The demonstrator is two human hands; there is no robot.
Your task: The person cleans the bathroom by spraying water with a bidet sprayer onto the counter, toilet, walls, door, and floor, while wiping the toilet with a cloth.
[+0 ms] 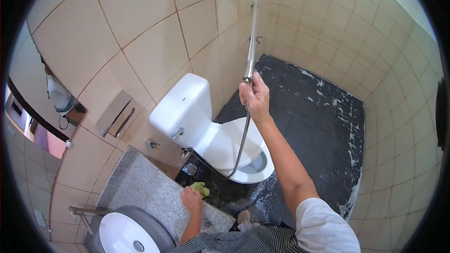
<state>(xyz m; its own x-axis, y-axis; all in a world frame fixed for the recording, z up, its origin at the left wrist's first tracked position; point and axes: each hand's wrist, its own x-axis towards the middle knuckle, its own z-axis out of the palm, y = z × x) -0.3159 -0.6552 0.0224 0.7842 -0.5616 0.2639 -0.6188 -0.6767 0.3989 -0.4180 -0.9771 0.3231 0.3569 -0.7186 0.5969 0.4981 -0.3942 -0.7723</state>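
My right hand [256, 97] is wrapped round a metal spray head [247, 79], and a jet of water [254, 28] shoots from it towards the far wall corner. From the hand a flexible metal hose [243, 143] hangs down across the white toilet [229, 144] and back to the wall valve. My left hand [191, 198] holds a yellow-green cloth or sponge [200, 188] at the edge of the grey granite counter [150, 185].
A white basin [123, 234] with a tap [84, 213] sits at lower left. The black tiled floor [309, 126] is wet, with foam along its edges. A metal paper holder [116, 114] and a mirror [28, 159] are on the left wall.
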